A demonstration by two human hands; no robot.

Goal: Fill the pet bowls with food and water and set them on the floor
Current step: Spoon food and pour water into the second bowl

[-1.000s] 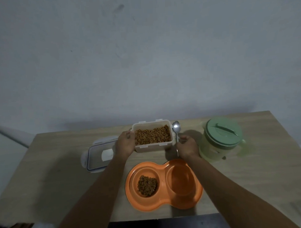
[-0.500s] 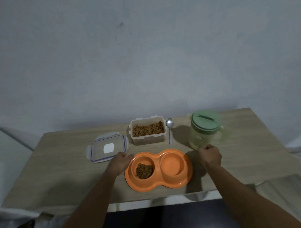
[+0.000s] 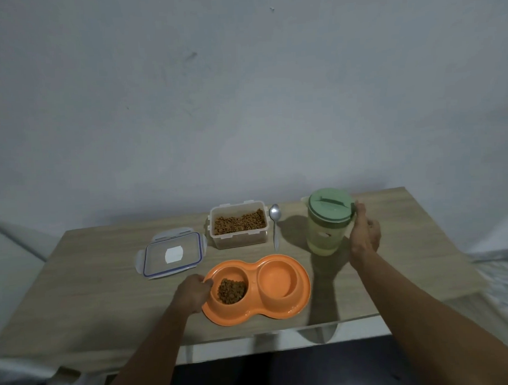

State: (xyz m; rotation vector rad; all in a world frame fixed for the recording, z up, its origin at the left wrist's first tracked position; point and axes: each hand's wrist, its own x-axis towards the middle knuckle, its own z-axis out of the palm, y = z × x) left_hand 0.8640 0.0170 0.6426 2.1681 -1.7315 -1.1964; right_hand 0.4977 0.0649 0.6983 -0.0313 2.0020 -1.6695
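- Status: food in, water not in, floor step not begun. Roughly a third through, my estimate.
- Bowl [image 3: 254, 265]: orange double dish, flat on worktop [image 3: 92, 284], near the front edge.
- Left well [image 3: 231, 291]: modest heap of kibble, below the rim. Could take a top-up.
- Right well [image 3: 279, 280]: looks dry.
- Left hand [image 3: 193, 292]: holds the bowl's left rim, thumb on top, other fingers curled at the edge. Reads as steadying.
- Right hand [image 3: 363, 234]: against the right side of the jug [image 3: 324, 233], thumb up by the green jug lid [image 3: 329, 205]. Fingers sit behind the jug, so I can't tell whether they have closed on a handle.
- Jug: upright on worktop, right of and behind the bowl, lid on. Fill level hard to read.
- Box [image 3: 238, 240] of kibble: open, just behind the bowl. Box lid [image 3: 173, 254] lies to its left.
- Spoon [image 3: 275, 223]: flat between box and jug, untouched.
- Left to do: pour water into right well, then lower bowl to the floor.
- Risk: a filled well slops when carried, so keep it level.
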